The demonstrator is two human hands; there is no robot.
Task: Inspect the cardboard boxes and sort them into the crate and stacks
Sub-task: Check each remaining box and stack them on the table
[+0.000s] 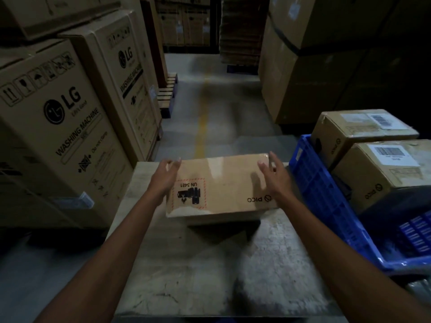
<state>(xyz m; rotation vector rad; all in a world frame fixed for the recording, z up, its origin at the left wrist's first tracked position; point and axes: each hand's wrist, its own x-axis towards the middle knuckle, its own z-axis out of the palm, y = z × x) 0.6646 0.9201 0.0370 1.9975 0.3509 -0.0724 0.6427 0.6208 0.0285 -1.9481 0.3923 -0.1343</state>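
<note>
One box (221,183) sitting on the table (210,276); my left hand (165,180) and right hand (272,176) are flanking it, fingers loose; two more boxes (359,136) sitting in one crate (312,183).

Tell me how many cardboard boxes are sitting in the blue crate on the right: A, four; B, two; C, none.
B: the blue crate holds just a far box and a near box, one behind the other.
</note>
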